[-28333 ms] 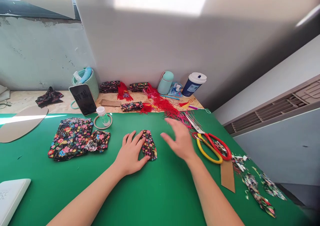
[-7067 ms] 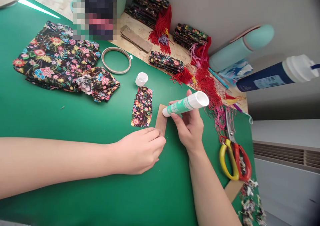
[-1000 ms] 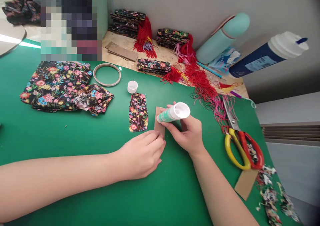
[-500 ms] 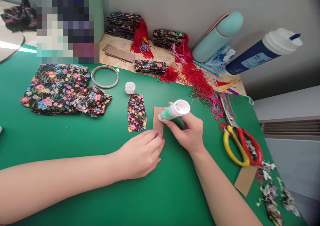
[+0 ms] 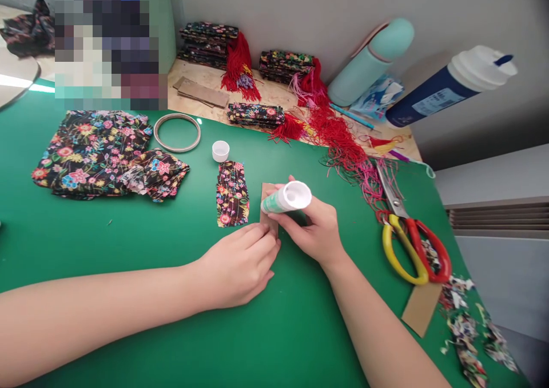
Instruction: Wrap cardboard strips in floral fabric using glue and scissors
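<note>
On the green table mat (image 5: 171, 342) lies a small cardboard strip (image 5: 269, 222). The fingers of my left hand (image 5: 244, 265) are closed on its near end. My right hand (image 5: 315, 222) is wrapped round a white and green glue stick (image 5: 286, 198), tilted with its lower end against the strip. Just left of the strip a floral fabric piece (image 5: 232, 194) lies flat, and a white cap (image 5: 221, 151) stands behind it. The strip's far end shows partly behind the glue stick and fingers.
Folded floral fabric (image 5: 94, 153) and a tape ring (image 5: 177, 133) lie at left. Scissors (image 5: 401, 228), another cardboard piece (image 5: 422, 308) and scraps are at right. Red tassels (image 5: 338, 136), fabric bundles (image 5: 256, 115) and two bottles (image 5: 450, 87) stand or lie behind.
My right hand has moved the glue stick slightly left and nearer along the strip. My left hand stays on the strip. The whole view has shifted a little.
</note>
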`<action>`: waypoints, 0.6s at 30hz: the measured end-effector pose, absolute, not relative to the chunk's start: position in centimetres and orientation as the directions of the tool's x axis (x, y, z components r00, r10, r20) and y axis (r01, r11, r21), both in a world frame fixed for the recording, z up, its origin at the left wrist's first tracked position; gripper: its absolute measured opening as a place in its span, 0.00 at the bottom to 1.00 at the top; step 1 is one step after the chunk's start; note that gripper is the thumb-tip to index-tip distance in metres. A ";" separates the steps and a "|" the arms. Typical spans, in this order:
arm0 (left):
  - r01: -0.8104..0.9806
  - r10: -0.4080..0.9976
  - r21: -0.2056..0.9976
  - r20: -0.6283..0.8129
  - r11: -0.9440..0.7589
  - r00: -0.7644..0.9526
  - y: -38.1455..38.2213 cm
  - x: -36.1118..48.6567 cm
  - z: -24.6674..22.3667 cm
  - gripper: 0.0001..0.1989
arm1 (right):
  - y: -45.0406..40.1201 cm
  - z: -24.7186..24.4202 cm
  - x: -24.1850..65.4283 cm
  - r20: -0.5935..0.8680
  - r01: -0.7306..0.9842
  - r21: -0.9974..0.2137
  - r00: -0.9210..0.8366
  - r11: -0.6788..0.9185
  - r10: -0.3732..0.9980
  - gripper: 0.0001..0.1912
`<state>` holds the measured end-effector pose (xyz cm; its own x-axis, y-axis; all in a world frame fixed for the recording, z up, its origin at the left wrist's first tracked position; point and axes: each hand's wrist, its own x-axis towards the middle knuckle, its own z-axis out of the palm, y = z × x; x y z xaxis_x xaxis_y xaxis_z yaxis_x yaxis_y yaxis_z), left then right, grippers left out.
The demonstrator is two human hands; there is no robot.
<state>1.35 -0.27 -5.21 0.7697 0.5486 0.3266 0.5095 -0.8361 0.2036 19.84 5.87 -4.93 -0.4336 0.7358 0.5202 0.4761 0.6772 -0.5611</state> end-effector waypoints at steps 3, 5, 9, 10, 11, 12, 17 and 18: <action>0.517 0.554 0.201 0.323 -0.832 0.767 -0.3 1.4 -5.2 0.22 | 5.9 -4.9 19.8 0.519 0.530 -0.558 -0.377 0.639 0.767 0.12; 0.516 0.551 0.195 0.316 -0.834 0.772 -0.3 1.4 -5.2 0.22 | 5.9 -4.9 19.9 0.506 0.507 -0.582 -0.386 0.636 0.771 0.12; 0.513 0.547 0.190 0.310 -0.837 0.778 -0.3 1.3 -5.2 0.23 | 5.9 -5.0 19.7 0.485 0.450 -0.618 -0.426 0.644 0.763 0.10; 0.514 0.549 0.192 0.313 -0.836 0.775 -0.3 1.3 -5.2 0.23 | 5.8 -5.0 19.7 0.481 0.469 -0.615 -0.414 0.634 0.773 0.10; 0.516 0.552 0.195 0.316 -0.834 0.772 -0.3 1.3 -5.2 0.23 | 5.8 -5.0 19.7 0.476 0.496 -0.609 -0.396 0.619 0.785 0.10; 0.517 0.553 0.196 0.321 -0.833 0.769 -0.3 1.3 -5.2 0.22 | 5.7 -4.9 19.8 0.469 0.520 -0.607 -0.376 0.601 0.799 0.10; 0.512 0.548 0.197 0.328 -0.836 0.769 -0.3 1.3 -5.1 0.22 | 5.3 -5.0 20.1 0.396 0.502 -0.663 -0.394 0.556 0.829 0.13; 0.511 0.548 0.197 0.329 -0.837 0.769 -0.3 1.4 -5.1 0.22 | 5.3 -5.0 20.1 0.391 0.498 -0.667 -0.400 0.555 0.829 0.12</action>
